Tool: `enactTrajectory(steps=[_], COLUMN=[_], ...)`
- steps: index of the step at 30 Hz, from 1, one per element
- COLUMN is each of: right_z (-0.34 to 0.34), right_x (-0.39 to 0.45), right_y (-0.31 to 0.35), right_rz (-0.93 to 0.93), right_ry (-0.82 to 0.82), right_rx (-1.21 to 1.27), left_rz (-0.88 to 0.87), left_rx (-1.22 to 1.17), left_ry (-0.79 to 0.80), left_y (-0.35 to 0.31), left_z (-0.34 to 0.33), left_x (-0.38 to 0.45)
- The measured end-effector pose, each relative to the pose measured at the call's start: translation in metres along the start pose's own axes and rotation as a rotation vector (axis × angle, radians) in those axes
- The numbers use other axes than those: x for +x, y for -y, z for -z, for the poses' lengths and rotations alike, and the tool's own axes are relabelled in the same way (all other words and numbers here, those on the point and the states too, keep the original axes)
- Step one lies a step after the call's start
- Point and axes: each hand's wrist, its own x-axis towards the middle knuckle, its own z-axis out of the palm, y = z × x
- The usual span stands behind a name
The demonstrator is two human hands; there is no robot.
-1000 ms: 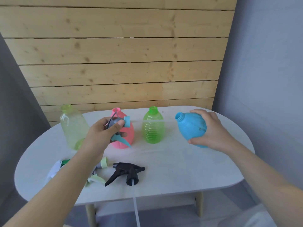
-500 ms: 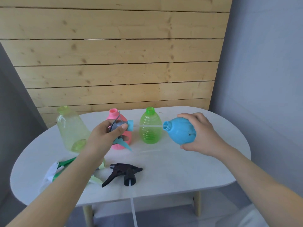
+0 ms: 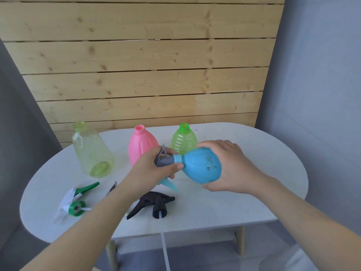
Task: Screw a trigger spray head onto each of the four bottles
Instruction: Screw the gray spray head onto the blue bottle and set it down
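1. Head view: left hand (image 3: 150, 173) is gripping the grey spray head (image 3: 165, 161) at its collar.
2. Right hand (image 3: 227, 166) is cradling the tilted blue bottle (image 3: 201, 167), lifted above the surface (image 3: 244, 208).
3. Likely light, squashable plastic; the collar is probably the best place to grip.

Soft, even daylight fills the frame with only faint shadows, slight overall softness, and wide-angle bending toward the frame's edges.

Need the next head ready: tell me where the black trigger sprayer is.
The black trigger sprayer lies on the white table near its front edge, below both hands.
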Motion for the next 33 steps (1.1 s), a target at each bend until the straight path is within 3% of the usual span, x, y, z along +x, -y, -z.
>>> enactTrajectory(steps=[11,17,21,25,28,33], right_z=[0.020,0.020,0.019,0.016,0.013,0.012], right_x=[0.003,0.006,0.004,0.005,0.006,0.005], right_y=[-0.003,-0.011,-0.017,-0.014,-0.015,-0.017], right_rz=[-0.133,-0.203,-0.256,-0.346,-0.449,-0.361], right_ry=[0.448,0.262,0.263,0.209,0.284,0.306], right_rx=[0.617,0.927,1.159,1.096,1.010,1.277], left_rz=[0.097,0.202,0.212,0.151,0.097,0.168], left_rx=[-0.016,-0.098,-0.188,-0.125,-0.090,-0.196], left_ry=[0.236,0.166,0.123,0.160,0.197,0.174], left_y=[0.003,0.006,0.009,0.014,0.015,0.016], left_z=[0.010,0.015,0.025,0.031,0.025,0.029], left_x=[0.003,0.007,0.010,0.005,0.000,0.004])
